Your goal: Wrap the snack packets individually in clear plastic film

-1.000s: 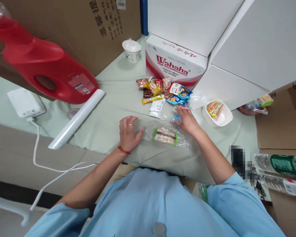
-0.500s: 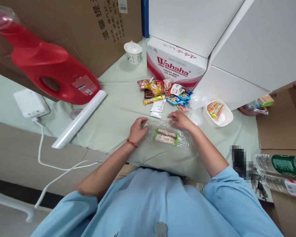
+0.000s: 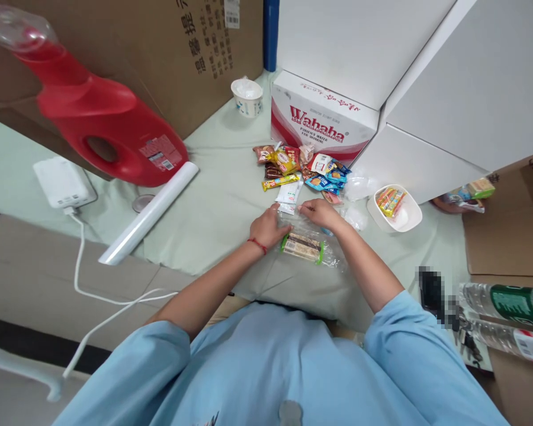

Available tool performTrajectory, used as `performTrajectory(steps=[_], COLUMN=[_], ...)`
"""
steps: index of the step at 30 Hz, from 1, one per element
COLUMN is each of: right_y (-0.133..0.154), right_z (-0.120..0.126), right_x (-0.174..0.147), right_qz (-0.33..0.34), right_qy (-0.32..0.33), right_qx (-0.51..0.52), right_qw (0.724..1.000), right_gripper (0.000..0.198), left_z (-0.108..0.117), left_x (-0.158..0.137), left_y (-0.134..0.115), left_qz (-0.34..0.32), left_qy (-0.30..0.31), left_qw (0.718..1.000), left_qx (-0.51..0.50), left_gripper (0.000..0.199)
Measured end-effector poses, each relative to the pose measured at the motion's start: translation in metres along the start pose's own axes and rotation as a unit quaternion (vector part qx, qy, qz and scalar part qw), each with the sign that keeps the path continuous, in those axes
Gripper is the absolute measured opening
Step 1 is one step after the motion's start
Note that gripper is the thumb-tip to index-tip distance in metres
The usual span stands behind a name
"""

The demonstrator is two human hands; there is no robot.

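A snack pack with green ends (image 3: 302, 247) lies on a sheet of clear plastic film, probably a bag (image 3: 333, 255), in front of me. My left hand (image 3: 266, 228) is at the film's left side, fingers curled on it and thumb reaching toward the pack. At the film's far edge, my right hand (image 3: 320, 213) pinches the plastic between thumb and fingers. Just beyond the hands are white sachets (image 3: 288, 194), a yellow stick packet (image 3: 279, 181) and a heap of wrapped snacks (image 3: 324, 177). The fingertips' exact hold on the thin film is hard to see.
A white bowl (image 3: 411, 220) holding packets stands to the right, beside crumpled clear plastic (image 3: 357, 188). Behind the snacks is a Wahaha carton (image 3: 288, 127). On the left are a red jug (image 3: 124, 118), a white roll (image 3: 148, 216) and a white power bank (image 3: 64, 183).
My left hand has moved right, closer to the snack pack and onto the film. My right hand's fingers have drawn together on the far edge. The view has shifted slightly.
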State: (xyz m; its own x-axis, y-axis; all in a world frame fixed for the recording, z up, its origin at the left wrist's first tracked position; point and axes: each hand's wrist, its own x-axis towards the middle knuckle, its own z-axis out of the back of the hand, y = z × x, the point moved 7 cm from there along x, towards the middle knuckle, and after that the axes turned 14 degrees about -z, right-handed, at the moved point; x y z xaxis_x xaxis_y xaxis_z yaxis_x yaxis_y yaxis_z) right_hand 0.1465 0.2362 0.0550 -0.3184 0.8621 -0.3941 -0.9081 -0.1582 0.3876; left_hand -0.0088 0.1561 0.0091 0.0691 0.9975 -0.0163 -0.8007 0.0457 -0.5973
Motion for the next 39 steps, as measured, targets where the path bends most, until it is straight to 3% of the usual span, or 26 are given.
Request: performTrajectory(steps=[4, 9, 13, 16, 19, 22, 27, 29, 32, 34, 36, 39], right_y=[0.019, 0.033, 0.028, 0.023, 0.022, 0.021, 0.007, -0.012, -0.063, -0.089, -0.103, -0.111], right_z=[-0.004, -0.063, -0.083, -0.083, -0.087, -0.092, -0.083, -0.069, -0.044, -0.039, -0.045, -0.049], right_x=[-0.038, -0.092, -0.117, -0.126, -0.13, -0.134, -0.155, -0.159, -0.161, -0.16, -0.155, -0.152], right_qz=[0.046, 0.12, 0.15, 0.157, 0.153, 0.143, 0.182, 0.146, -0.031, -0.115, -0.136, -0.136], right_qy=[-0.066, -0.042, -0.081, -0.09, -0.092, -0.096, -0.066, -0.093, -0.257, -0.321, -0.292, -0.221], right_qx=[-0.075, -0.122, -0.093, -0.057, -0.056, -0.052, 0.074, 0.145, 0.171, 0.126, 0.091, 0.112], right_qw=[0.994, 0.984, 0.981, 0.982, 0.982, 0.984, 0.978, 0.974, 0.951, 0.932, 0.942, 0.959], right_gripper=[0.038, 0.031, 0.044, 0.049, 0.045, 0.04, 0.03, 0.029, 0.033, 0.044, 0.042, 0.023], left_z=[-0.004, 0.001, 0.016, 0.03, 0.025, 0.002, -0.025, -0.033, -0.045, -0.052, -0.058, -0.063], left_x=[0.009, 0.008, -0.004, -0.016, -0.026, -0.036, -0.057, -0.069, -0.085, -0.092, -0.096, -0.099], left_y=[0.008, 0.018, 0.034, 0.036, 0.012, -0.024, -0.07, -0.082, -0.094, -0.097, -0.098, -0.096], left_qz=[0.017, -0.04, -0.035, -0.007, -0.008, -0.017, -0.117, -0.166, -0.212, -0.223, -0.225, -0.232], left_qy=[0.046, 0.055, 0.089, 0.076, 0.065, 0.062, 0.023, 0.035, 0.046, 0.049, 0.049, 0.047], left_qw=[0.999, 0.995, 0.973, 0.97, 0.965, 0.964, 0.989, 0.985, 0.972, 0.962, 0.955, 0.948], left_qx=[0.017, -0.078, -0.21, -0.232, -0.255, -0.26, -0.085, -0.02, 0.086, 0.148, 0.189, 0.213], left_gripper=[0.044, 0.034, 0.03, 0.019, 0.021, 0.018, 0.034, 0.039, 0.051, 0.057, 0.057, 0.054])
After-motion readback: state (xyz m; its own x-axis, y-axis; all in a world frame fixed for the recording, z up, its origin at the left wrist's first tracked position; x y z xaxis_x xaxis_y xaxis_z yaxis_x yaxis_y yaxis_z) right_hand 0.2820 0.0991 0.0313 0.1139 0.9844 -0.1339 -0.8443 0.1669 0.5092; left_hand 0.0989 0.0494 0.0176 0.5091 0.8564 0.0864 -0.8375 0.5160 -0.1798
